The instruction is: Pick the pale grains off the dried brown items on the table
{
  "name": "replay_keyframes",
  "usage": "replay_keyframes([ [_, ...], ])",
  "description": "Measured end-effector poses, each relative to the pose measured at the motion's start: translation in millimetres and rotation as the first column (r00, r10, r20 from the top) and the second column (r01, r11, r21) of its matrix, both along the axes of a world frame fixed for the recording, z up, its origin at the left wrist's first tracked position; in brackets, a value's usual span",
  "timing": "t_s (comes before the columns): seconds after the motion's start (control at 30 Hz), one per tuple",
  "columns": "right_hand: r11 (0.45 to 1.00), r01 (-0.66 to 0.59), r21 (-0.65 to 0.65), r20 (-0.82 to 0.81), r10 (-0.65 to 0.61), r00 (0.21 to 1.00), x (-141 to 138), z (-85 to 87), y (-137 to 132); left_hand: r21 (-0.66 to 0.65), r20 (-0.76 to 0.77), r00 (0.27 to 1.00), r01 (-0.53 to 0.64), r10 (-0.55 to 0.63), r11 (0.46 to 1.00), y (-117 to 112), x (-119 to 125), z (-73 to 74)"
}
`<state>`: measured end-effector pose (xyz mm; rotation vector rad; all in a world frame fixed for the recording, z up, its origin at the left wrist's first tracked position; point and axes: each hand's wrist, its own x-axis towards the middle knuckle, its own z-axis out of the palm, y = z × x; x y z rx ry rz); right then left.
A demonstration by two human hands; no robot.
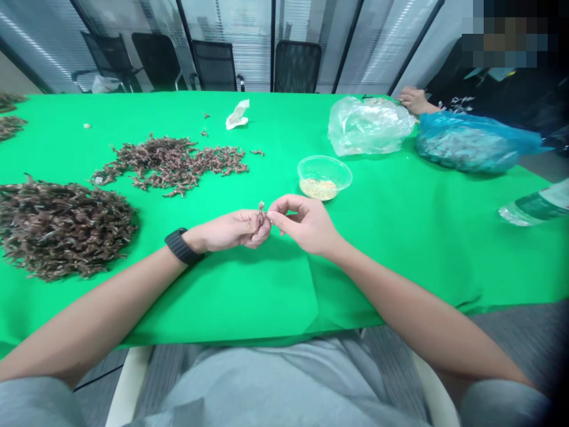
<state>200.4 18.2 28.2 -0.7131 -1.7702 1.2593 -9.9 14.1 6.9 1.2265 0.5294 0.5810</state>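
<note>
On the green desk (400,237) a big heap of dried pods (62,234) lies far left, with a thinner scatter of pods (171,163) behind it. Above the desk's near edge the left hand (231,230) has its grip clenched on one small brown pod (261,212), and the right hand (306,225) pinches the same pod from the other side. Just beyond sits a clear bowl (324,169) of pale seeds, then a clear bag (368,124) and a blue bag (471,142)
</note>
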Motion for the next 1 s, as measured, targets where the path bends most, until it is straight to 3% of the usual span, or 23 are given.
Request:
replay_keyframes([
  [0.27,0.999,-0.004,-0.053,-0.037,0.002,0.999,-1.3,3.1,-3.1,0.016,-0.035,0.997,0.073,-0.072,0.997,-0.6,-0.7,-5.5],
  [1.0,0.985,-0.006,0.174,0.050,-0.003,0.999,1.4,4.8,-8.9,0.052,-0.118,0.990,0.081,-0.075,0.995,-1.5,0.4,-1.5],
])
